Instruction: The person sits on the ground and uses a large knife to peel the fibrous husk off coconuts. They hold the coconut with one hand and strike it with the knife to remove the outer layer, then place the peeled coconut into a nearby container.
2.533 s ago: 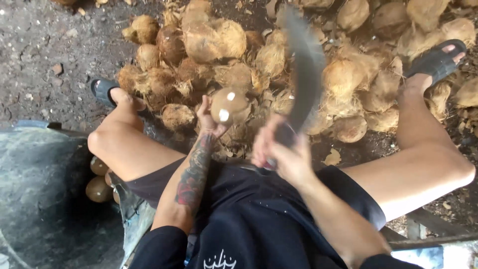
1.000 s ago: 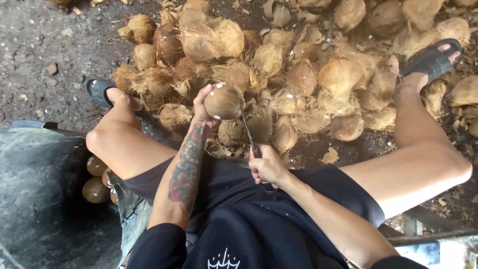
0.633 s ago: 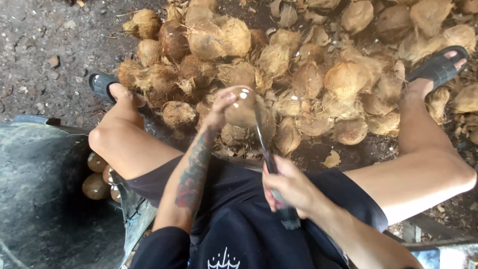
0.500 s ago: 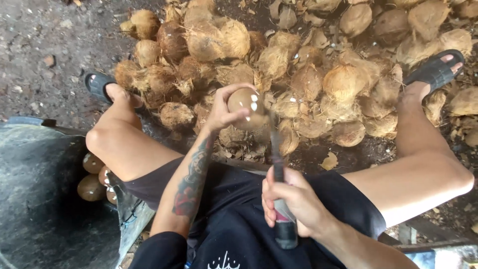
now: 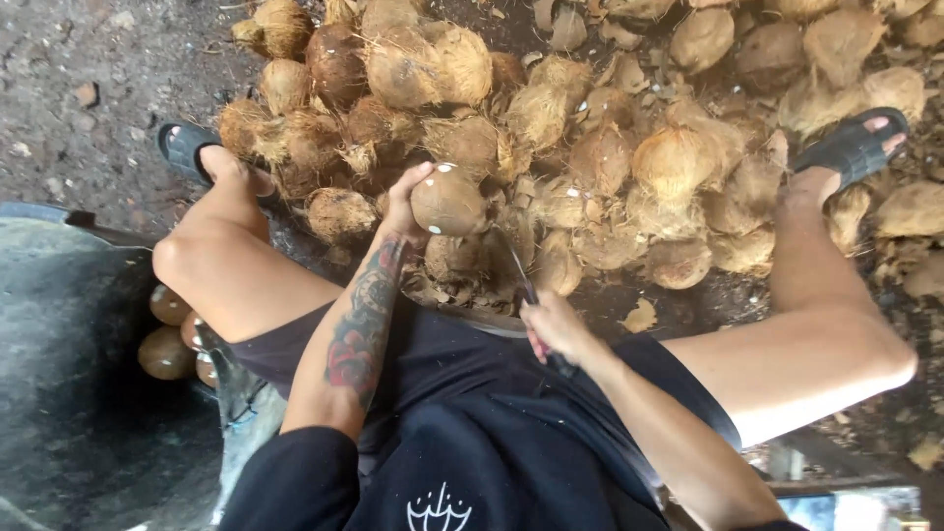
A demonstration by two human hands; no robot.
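My left hand (image 5: 405, 202) grips a brown, mostly husked coconut (image 5: 447, 200) out in front of me, above the pile. Its top shows small white cut spots. My right hand (image 5: 553, 326) is shut on the handle of a long curved knife (image 5: 519, 276). The blade points up towards the coconut, its tip just below and to the right of it. I sit with legs spread, a dark sandal on each foot.
A big heap of husked coconuts and fibrous husk pieces (image 5: 590, 138) covers the ground ahead. A dark grey tub (image 5: 69, 393) stands at my left, with a few peeled brown coconuts (image 5: 165, 349) beside it. Bare dirt ground (image 5: 79, 69) lies at the far left.
The knife was raised high, then came down onto the coconut and now sits low, drawn back near my lap. The left hand has turned the coconut slightly while holding it in place.
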